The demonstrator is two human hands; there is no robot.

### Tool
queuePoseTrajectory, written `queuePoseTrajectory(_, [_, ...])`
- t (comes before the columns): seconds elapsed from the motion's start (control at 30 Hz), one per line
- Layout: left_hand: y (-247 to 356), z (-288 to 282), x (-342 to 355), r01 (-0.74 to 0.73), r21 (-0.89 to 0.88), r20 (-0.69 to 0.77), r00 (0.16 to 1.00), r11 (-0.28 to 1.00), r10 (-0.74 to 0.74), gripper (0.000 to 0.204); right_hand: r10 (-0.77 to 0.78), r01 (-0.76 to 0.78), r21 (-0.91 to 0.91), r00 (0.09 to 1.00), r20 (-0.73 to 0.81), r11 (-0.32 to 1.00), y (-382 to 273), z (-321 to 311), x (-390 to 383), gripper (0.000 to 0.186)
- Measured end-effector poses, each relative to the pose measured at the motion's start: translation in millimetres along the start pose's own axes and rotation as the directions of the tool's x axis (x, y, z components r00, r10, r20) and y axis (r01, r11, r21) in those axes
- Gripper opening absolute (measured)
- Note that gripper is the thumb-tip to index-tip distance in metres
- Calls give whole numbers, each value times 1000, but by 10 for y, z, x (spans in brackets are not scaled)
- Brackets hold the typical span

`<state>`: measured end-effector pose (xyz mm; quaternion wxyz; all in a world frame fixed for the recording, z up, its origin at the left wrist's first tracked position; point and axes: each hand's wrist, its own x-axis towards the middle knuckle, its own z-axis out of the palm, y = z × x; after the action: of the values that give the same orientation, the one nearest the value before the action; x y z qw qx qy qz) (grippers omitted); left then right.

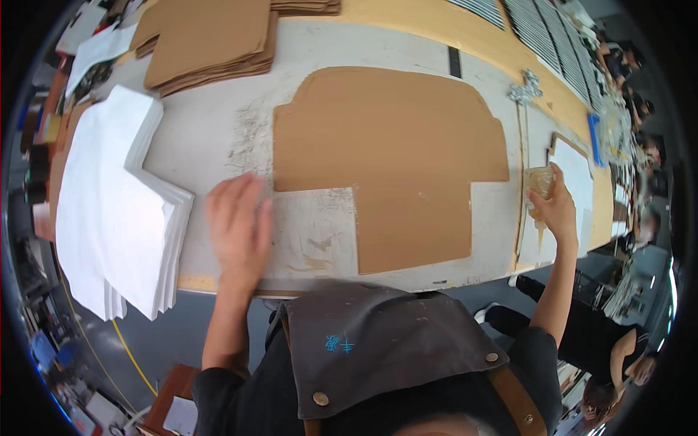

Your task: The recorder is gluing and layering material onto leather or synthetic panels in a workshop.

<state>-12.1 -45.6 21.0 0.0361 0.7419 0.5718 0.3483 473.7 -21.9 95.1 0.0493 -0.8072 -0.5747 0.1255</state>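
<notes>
A flat brown cardboard piece, wide at the far side with a narrower tab toward me, lies on the grey-white worktable. To its right, my right hand is closed round a squeeze bottle of yellowish glue-like liquid, its thin nozzle pointing down. My left hand is slightly blurred, with the fingers stretched out and nothing in them. It is over the table's near part, between the cardboard and a stack of white cut sheets on the left.
Piled brown cardboard pieces lie at the far left. On the right are a crumpled silvery lump, a board with white paper and a blue tool. Dark striped strips lie beyond. Other people are at the right.
</notes>
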Motion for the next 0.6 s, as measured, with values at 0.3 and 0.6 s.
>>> queuePoseTrajectory(0.3, [-337, -704, -144, 367, 412, -332, 913, 834, -238, 27, -317, 275, -186, 911, -264, 943, 63, -12, -22, 57])
queuePoseTrajectory(0.6, [-495, -799, -154, 351, 187, -218, 926, 918, -309, 8, -783, 778, 304, 606, -137, 550, -2300, 656, -151, 35])
